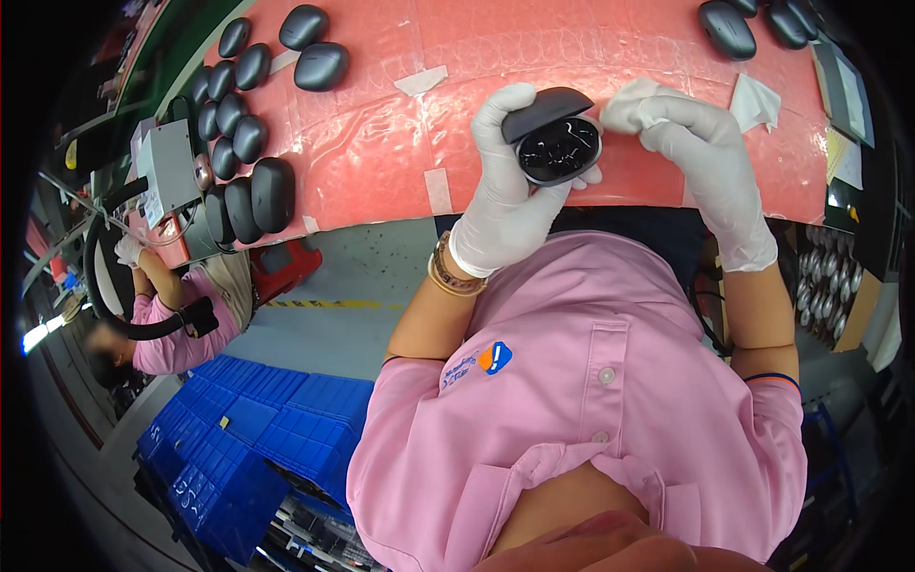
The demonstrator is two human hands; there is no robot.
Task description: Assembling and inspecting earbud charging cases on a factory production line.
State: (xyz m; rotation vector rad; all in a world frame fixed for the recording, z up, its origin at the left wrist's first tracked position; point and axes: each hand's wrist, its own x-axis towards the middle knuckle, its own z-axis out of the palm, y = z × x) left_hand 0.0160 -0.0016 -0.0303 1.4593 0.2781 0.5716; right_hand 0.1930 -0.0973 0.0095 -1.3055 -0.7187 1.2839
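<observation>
My left hand, in a white glove, is wrapped round a dark oval earbud charging case. Its lid is tilted up, baring a glossy black inside. To the right of the case, apart from it, my gloved right hand pinches a bunched white cloth. The cloth's edge comes close to the case rim. Both hands are over the near side of a table with a red, film-covered top.
Several closed dark cases lie at the table's left, with more at the far right. A white tissue rests by my right hand. At the left, a person in pink works near a red stool; blue crates are stacked below.
</observation>
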